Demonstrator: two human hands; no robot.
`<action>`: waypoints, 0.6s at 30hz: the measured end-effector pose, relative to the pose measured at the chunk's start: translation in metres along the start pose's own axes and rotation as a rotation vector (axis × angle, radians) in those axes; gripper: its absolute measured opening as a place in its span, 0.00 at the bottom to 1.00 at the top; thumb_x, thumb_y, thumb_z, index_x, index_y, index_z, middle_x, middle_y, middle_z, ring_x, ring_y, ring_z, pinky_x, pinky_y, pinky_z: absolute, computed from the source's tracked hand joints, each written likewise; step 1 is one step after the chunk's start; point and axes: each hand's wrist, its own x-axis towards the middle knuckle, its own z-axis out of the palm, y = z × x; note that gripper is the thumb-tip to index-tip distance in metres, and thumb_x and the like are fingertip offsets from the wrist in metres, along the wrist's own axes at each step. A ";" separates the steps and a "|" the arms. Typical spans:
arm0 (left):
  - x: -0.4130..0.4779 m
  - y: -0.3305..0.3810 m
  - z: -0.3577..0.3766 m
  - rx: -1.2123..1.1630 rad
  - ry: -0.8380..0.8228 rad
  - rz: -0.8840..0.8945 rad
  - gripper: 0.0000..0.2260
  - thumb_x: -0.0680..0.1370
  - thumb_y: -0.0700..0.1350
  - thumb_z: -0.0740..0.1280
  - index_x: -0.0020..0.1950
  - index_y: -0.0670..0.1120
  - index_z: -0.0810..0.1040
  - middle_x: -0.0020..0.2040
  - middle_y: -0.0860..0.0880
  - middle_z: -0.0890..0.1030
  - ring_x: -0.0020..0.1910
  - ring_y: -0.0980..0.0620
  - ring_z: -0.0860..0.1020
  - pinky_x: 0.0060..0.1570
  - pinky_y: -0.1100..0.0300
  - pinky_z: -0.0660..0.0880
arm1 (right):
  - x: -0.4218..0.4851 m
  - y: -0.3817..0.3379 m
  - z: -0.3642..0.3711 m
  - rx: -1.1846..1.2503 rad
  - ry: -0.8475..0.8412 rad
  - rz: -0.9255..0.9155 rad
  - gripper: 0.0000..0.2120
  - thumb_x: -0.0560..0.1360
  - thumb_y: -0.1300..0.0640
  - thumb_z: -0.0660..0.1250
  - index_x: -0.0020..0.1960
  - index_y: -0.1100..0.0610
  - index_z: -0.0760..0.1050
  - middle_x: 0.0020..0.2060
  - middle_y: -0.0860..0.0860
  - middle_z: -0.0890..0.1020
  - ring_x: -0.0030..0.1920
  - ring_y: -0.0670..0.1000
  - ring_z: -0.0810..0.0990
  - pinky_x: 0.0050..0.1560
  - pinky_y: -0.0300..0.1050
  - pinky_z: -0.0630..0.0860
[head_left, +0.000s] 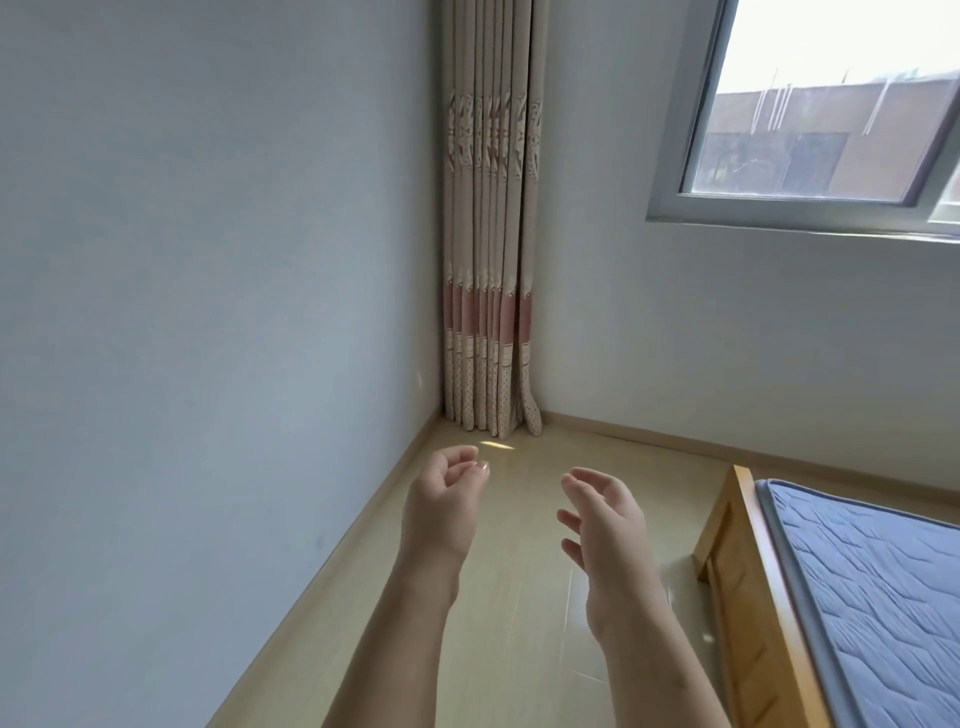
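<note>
Both of my hands are raised in front of me over a pale floor, and neither holds anything. My left hand has its fingers loosely curled, thumb near the fingertips. My right hand is held edge-on with its fingers spread and relaxed. The two hands are apart, about a hand's width between them. Ahead, in the room's corner, hangs a gathered beige curtain with pink patterned bands, reaching down to the floor.
A bare wall runs along the left. A window sits high on the right wall. A wooden bed frame with a blue quilted mattress fills the lower right. Floor lies between wall and bed.
</note>
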 end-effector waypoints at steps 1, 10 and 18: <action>0.014 -0.001 0.009 0.004 -0.004 -0.010 0.05 0.78 0.42 0.64 0.48 0.53 0.76 0.45 0.55 0.78 0.49 0.54 0.77 0.51 0.56 0.73 | 0.017 0.000 -0.001 -0.004 0.000 0.012 0.07 0.78 0.57 0.62 0.56 0.53 0.72 0.50 0.46 0.76 0.51 0.48 0.76 0.55 0.46 0.71; 0.169 -0.017 0.078 -0.021 -0.027 -0.056 0.05 0.79 0.40 0.63 0.51 0.48 0.76 0.41 0.54 0.76 0.43 0.54 0.75 0.42 0.60 0.70 | 0.182 0.004 0.018 -0.033 0.050 0.043 0.08 0.78 0.57 0.63 0.57 0.54 0.73 0.49 0.46 0.76 0.55 0.50 0.75 0.54 0.45 0.70; 0.363 0.008 0.128 -0.003 -0.092 -0.016 0.05 0.78 0.40 0.64 0.49 0.50 0.76 0.42 0.55 0.77 0.41 0.57 0.76 0.43 0.59 0.70 | 0.361 -0.033 0.085 -0.019 0.088 0.013 0.08 0.77 0.56 0.63 0.56 0.51 0.74 0.48 0.44 0.76 0.52 0.48 0.76 0.45 0.40 0.71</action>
